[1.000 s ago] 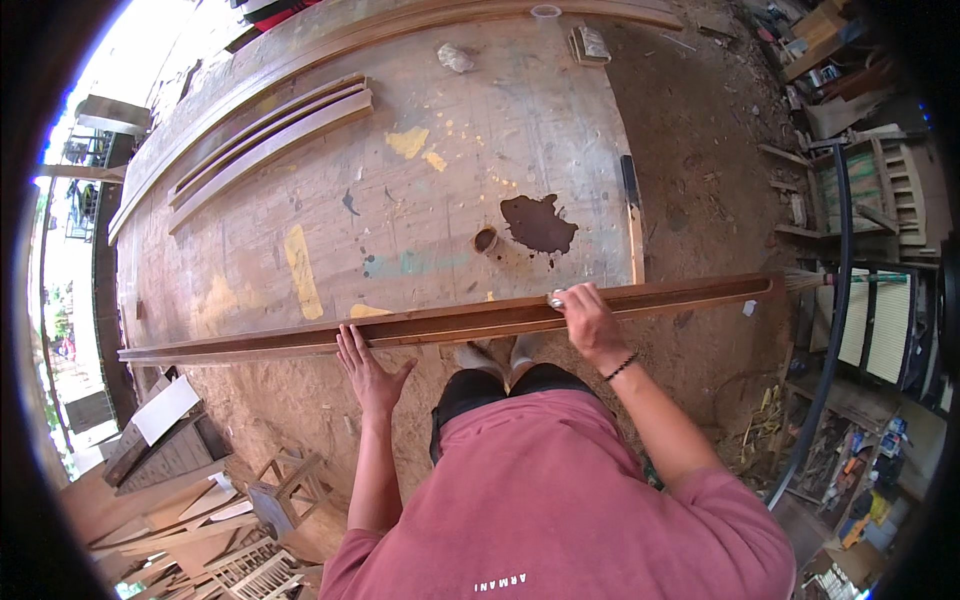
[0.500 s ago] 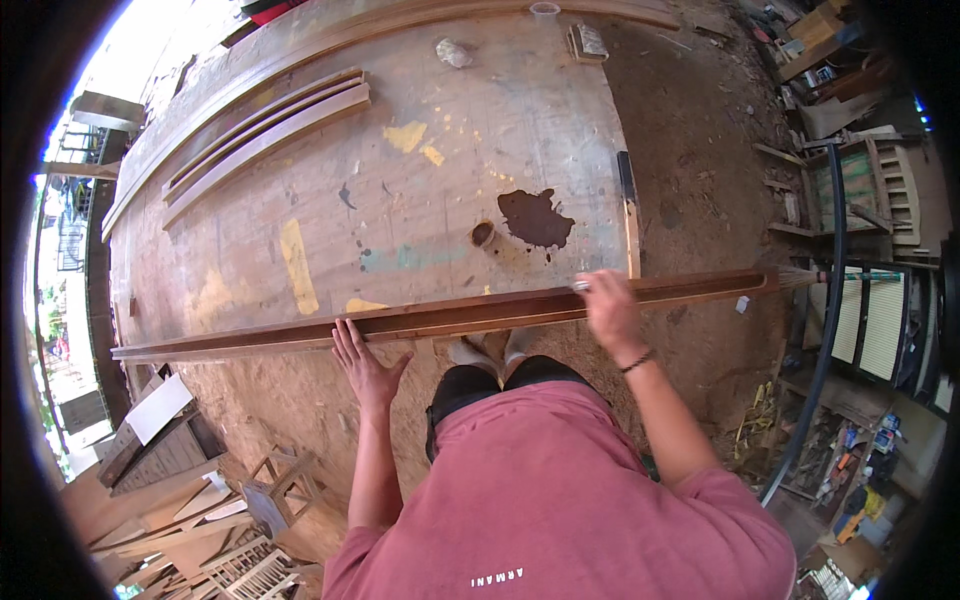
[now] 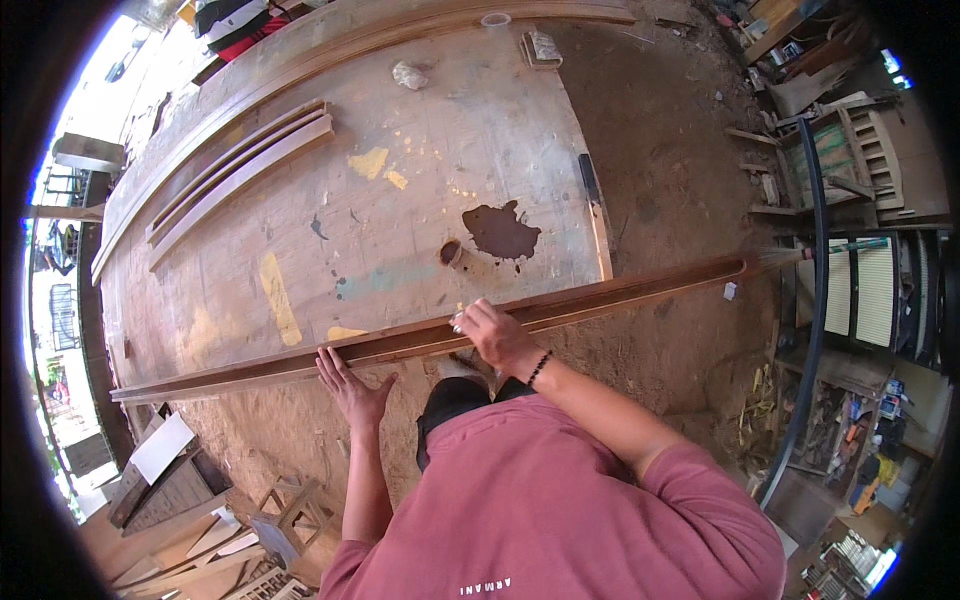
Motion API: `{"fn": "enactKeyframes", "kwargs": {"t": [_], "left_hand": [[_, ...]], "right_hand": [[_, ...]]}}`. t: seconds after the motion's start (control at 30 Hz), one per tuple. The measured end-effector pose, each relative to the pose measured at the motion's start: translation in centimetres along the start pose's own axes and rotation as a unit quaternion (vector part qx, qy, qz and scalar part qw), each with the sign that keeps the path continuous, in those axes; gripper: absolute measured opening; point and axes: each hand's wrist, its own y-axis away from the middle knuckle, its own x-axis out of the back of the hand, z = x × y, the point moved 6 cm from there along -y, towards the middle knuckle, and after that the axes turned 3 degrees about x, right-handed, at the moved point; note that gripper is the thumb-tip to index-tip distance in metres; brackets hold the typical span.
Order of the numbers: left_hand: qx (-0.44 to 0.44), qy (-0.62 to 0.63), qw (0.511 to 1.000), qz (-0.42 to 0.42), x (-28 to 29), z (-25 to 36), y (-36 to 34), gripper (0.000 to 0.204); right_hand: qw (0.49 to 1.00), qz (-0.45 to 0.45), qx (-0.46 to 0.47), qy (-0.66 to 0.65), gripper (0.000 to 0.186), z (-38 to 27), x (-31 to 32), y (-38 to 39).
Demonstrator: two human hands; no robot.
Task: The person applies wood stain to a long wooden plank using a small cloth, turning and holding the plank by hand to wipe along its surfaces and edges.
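Observation:
A long, reddish-brown wooden strip with a groove along it [image 3: 620, 292] crosses in front of me, lying along the near edge of the worktable [image 3: 400, 210]. My left hand [image 3: 355, 395] rests on its near side, fingers stretched out and thumb spread. Bent fingers of my right hand [image 3: 497, 335] press a small whitish wad [image 3: 458, 320] to the strip, right of my left hand; most of the wad is hidden, so its material is unclear. Beyond the strip, a small cup of brown liquid [image 3: 451, 253] stands beside a dark brown spill [image 3: 503, 231].
Pale wooden strips [image 3: 245, 190] lie at the table's far left, and a crumpled white lump [image 3: 409, 75] sits near the back. A dark curved bar [image 3: 816, 300] stands at the right. Wood scraps [image 3: 170, 470] are piled at the lower left.
My right hand has slid left along the strip with the wad, coming closer to my left hand. The left hand stays on the strip. The whole view has shifted slightly.

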Motion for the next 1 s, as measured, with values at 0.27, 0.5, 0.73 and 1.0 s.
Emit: {"fn": "enactKeyframes", "kwargs": {"t": [0.27,0.5,0.73,1.0], "left_hand": [[0.036,-0.016,0.999,-0.027,-0.6,-0.7,0.1,0.144],[0.052,-0.008,0.998,-0.025,-0.6,-1.3,0.0,0.143],[0.061,0.010,0.997,-0.040,0.3,-1.6,-0.1,0.142],[0.050,0.021,0.992,-0.113,0.9,-3.4,-0.1,0.138]], "right_hand": [[0.988,0.048,-0.124,0.073,0.018,6.9,10.3,4.5],[0.996,-0.059,-0.001,0.067,0.022,3.7,5.4,1.4],[0.992,-0.099,0.078,0.030,0.021,-2.5,-2.3,-5.1],[0.987,-0.096,0.125,0.004,0.016,-9.9,-9.9,-12.5]]}}
